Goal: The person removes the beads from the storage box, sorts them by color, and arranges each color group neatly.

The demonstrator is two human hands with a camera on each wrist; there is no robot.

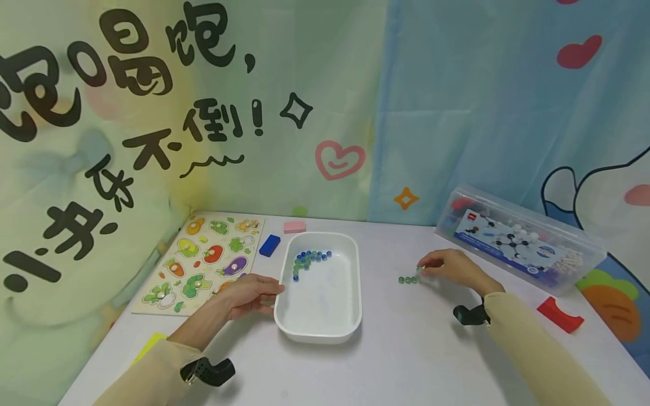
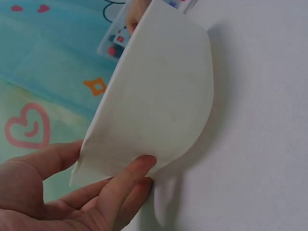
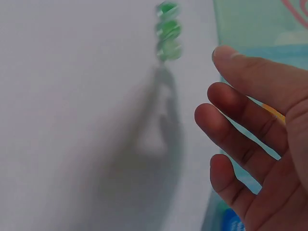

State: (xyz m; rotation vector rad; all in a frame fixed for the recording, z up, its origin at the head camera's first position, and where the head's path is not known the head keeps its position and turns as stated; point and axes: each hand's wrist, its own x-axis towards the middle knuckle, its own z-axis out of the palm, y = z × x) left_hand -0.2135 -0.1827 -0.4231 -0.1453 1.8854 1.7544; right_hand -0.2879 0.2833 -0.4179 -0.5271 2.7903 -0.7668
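My left hand [image 1: 254, 294] grips the left rim of a white rectangular tray [image 1: 320, 307]. In the left wrist view the thumb is at the rim and fingertips [image 2: 144, 163] touch the outer wall. Blue and green glass marbles [image 1: 307, 259] lie in the tray's far left part. Right of the tray, my right hand [image 1: 454, 269] pinches a green marble [image 1: 420, 269] at its fingertips, just above the table. That marble is hidden in the right wrist view. Three green marbles [image 3: 168, 30] stand in a row on the table beside the fingers.
A vegetable puzzle board [image 1: 175, 285] lies left of the tray. Near the tray's far left corner are a blue block [image 1: 269, 245] and a pink block [image 1: 294, 226]. A clear lidded box [image 1: 523, 242] stands at the back right, with a red piece [image 1: 560, 315] before it.
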